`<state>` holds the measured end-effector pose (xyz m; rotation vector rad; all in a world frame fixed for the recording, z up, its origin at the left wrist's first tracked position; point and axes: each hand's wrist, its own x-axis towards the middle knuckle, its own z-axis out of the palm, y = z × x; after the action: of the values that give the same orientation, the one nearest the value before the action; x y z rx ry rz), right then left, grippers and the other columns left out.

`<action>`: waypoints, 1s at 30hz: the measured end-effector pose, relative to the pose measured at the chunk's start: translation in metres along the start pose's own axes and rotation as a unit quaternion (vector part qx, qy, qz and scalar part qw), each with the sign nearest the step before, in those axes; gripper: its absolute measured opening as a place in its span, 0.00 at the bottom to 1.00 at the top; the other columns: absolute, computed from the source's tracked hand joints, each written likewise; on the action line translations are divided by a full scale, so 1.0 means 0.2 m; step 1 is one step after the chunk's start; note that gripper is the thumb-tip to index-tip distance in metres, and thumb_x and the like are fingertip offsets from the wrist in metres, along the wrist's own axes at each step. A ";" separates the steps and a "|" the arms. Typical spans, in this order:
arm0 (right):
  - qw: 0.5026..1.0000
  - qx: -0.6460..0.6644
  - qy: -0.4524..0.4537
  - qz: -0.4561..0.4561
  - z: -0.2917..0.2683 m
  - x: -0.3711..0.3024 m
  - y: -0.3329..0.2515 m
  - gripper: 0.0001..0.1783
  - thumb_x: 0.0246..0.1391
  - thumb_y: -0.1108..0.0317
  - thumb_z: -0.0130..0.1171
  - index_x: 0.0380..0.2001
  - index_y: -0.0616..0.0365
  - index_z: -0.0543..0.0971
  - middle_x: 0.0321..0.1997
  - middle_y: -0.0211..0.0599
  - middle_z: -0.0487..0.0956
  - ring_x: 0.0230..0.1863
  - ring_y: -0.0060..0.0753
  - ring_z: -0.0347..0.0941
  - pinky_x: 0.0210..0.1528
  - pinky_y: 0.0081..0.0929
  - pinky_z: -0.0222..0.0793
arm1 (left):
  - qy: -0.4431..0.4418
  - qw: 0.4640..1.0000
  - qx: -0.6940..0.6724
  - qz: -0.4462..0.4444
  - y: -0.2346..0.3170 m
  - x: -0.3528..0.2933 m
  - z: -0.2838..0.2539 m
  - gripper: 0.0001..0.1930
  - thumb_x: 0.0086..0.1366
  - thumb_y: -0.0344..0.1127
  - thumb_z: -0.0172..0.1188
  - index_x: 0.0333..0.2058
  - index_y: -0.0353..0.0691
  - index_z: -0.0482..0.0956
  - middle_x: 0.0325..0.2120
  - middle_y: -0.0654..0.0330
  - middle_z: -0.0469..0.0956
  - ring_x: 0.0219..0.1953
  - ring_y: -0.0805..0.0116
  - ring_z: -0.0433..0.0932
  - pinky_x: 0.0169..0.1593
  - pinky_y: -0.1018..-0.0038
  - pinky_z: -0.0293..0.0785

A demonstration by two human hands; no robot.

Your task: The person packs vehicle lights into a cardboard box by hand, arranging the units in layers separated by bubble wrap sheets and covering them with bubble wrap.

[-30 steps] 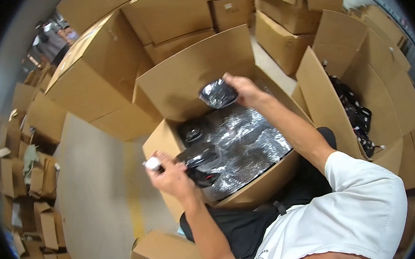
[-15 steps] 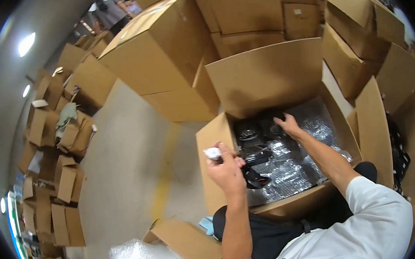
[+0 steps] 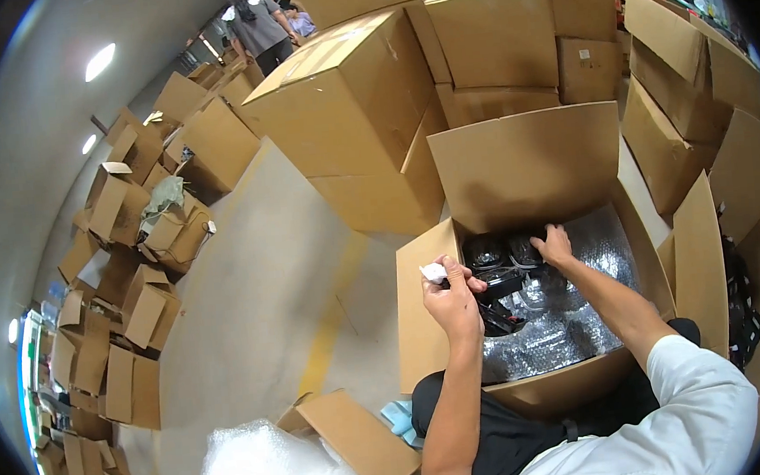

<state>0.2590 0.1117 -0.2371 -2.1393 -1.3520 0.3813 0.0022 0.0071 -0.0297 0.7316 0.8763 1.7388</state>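
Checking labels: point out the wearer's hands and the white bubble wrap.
Left hand (image 3: 454,301), head view: middle of the hand.
Right hand (image 3: 556,245), head view: back of the hand.
White bubble wrap (image 3: 264,470), head view: middle of visible surface.

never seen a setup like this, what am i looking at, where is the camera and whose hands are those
There is no machine here: these are a person's two bare hands. The view comes from a wide fisheye camera worn on that person's head, looking down, so edges bend near the rim and picture-left is the person's left.

The left hand holds a small white item over the side of an open cardboard box. The right hand reaches inside, its fingers at the dark wrapped pieces; whether they grip one is unclear. Shiny bubble wrap lies beside those pieces.

Around the floor stand more cartons, and another person is in the background.
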 end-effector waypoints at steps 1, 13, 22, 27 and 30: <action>0.996 0.036 0.044 -0.075 -0.02 -0.06 0.00 0.30 0.51 0.49 0.66 0.44 0.68 0.79 0.45 0.59 0.81 0.50 0.60 0.77 0.55 0.46 0.70 | 0.005 1.000 0.006 0.000 0.00 -0.01 0.00 0.11 0.73 0.36 0.56 0.44 0.33 0.70 0.23 0.60 0.73 0.18 0.74 0.73 0.24 0.76 0.75; 0.548 0.699 -0.455 0.062 -0.40 -0.64 -0.52 0.25 0.64 0.50 0.58 0.56 0.54 0.74 0.41 0.22 0.79 0.38 0.16 0.72 0.43 0.21 0.70 | -0.002 0.997 -0.077 0.022 0.06 -0.04 -0.01 0.10 0.74 0.37 0.53 0.43 0.35 0.71 0.25 0.60 0.74 0.22 0.72 0.75 0.31 0.73 0.79; 0.637 0.688 -0.347 0.012 -0.51 -0.71 -0.58 0.25 0.58 0.60 0.67 0.55 0.55 0.72 0.52 0.33 0.80 0.53 0.28 0.78 0.52 0.31 0.76 | 0.029 0.987 -0.155 -0.027 0.10 -0.01 -0.07 0.12 0.75 0.38 0.53 0.46 0.34 0.70 0.28 0.58 0.76 0.26 0.69 0.78 0.37 0.69 0.82; 0.694 0.670 -0.264 -0.023 -0.60 -0.66 -0.61 0.18 0.65 0.63 0.59 0.54 0.58 0.73 0.51 0.33 0.81 0.50 0.30 0.79 0.53 0.36 0.77 | 0.021 0.992 -0.121 -0.008 0.09 -0.04 0.00 0.12 0.74 0.40 0.54 0.44 0.36 0.72 0.30 0.59 0.77 0.28 0.70 0.79 0.38 0.71 0.81; 0.703 0.681 -0.202 -0.048 -0.65 -0.60 -0.60 0.14 0.67 0.64 0.54 0.50 0.61 0.75 0.47 0.36 0.81 0.46 0.30 0.80 0.50 0.36 0.79 | 0.040 0.998 -0.040 -0.016 0.06 -0.04 -0.01 0.11 0.72 0.40 0.58 0.42 0.38 0.74 0.29 0.63 0.77 0.24 0.75 0.76 0.29 0.79 0.75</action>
<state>0.1847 0.0024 -0.0686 -0.7135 -0.8054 1.3450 -0.0027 -0.0038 -0.0212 0.5956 0.8634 1.7733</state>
